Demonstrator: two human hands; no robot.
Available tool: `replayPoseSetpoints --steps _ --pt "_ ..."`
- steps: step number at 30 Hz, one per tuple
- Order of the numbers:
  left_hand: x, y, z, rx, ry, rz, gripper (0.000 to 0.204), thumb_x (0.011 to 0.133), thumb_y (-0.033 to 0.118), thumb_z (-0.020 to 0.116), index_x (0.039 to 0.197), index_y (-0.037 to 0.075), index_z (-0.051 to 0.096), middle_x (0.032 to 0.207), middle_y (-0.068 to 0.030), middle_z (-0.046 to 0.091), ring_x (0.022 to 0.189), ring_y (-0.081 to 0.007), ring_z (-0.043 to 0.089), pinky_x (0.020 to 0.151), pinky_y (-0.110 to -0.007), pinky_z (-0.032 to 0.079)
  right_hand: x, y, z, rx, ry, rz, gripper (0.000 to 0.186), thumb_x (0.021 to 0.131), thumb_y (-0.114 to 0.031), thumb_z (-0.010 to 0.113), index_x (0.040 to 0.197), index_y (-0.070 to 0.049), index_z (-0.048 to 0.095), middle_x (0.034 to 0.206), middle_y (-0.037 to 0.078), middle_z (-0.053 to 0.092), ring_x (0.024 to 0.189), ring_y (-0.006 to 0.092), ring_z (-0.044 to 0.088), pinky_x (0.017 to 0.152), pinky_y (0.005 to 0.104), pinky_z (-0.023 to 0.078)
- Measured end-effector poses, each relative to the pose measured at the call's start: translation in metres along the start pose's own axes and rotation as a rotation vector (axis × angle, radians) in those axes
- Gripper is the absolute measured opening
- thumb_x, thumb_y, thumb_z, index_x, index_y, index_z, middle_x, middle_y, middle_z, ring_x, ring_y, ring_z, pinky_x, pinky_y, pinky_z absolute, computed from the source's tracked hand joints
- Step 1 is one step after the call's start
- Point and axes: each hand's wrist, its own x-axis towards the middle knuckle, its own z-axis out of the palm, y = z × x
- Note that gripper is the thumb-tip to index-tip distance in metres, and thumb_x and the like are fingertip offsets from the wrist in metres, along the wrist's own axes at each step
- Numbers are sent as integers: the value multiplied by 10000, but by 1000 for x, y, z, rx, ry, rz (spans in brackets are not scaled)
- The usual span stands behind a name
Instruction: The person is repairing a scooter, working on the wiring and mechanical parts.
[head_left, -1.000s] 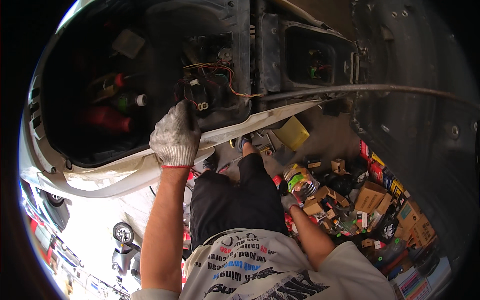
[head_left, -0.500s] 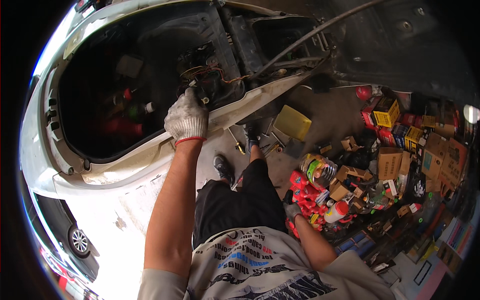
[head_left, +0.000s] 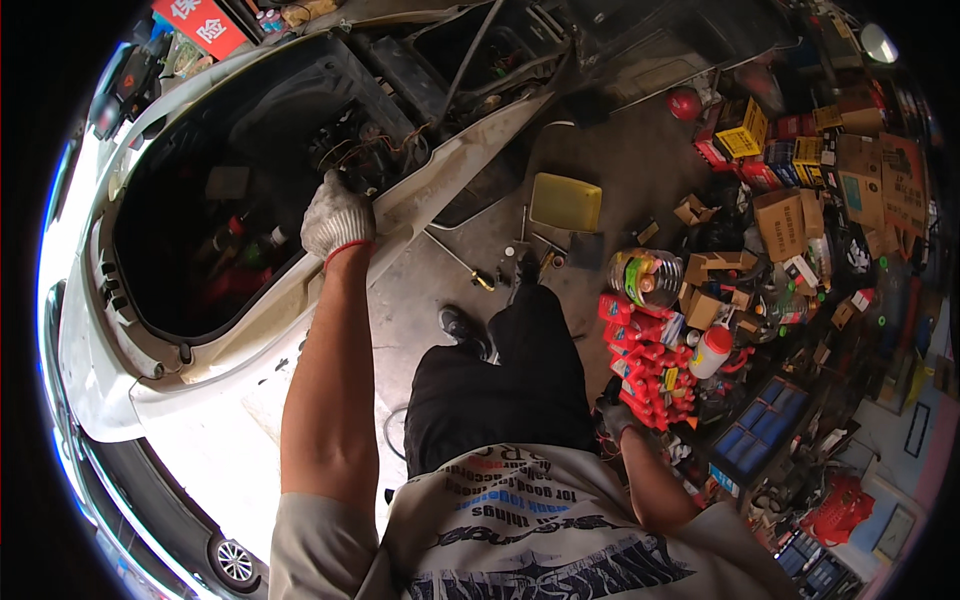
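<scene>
My left hand (head_left: 337, 217), in a pale knitted work glove with a red cuff edge, reaches over the near rim of a white vehicle's open dark compartment (head_left: 270, 110). Its fingers are curled closed beside a bundle of yellow and orange wires (head_left: 360, 150). What they grip, if anything, is hidden. Inside the compartment lie a pale square piece (head_left: 228, 182) and several bottles (head_left: 270, 243). Low at my right side hangs my gloved right hand (head_left: 617, 418), its fingers curled around a dark shape I cannot make out, close to red bottles (head_left: 650, 370).
On the floor ahead are a yellow tray (head_left: 567, 203) and several hand tools (head_left: 485, 278). Cardboard boxes (head_left: 780, 225), a large clear plastic jar (head_left: 645, 277) and a white bottle with a red cap (head_left: 711, 350) crowd the right. A thin rod (head_left: 468, 62) slants over the compartment.
My view has shifted, so the compartment sits further left and more floor shows. My left hand stays by the wires; my right hand still hangs at my side.
</scene>
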Motion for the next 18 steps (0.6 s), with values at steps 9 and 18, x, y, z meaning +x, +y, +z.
replayPoseSetpoints --steps 9,18 --pt "-3 -18 6 -6 31 -11 315 899 378 537 1118 170 626 1099 -109 681 1033 -332 650 831 -443 524 -131 -58 -41 246 50 49 183 792 -238 693 812 -66 635 652 35 582 532 140 556 493 304 412" --pt "-2 -2 6 15 41 15 307 916 355 501 1118 156 618 1116 -121 670 1053 -342 639 848 -462 515 43 107 -78 -79 195 36 447 817 -427 668 1013 -25 668 765 69 654 688 210 622 608 368 474"
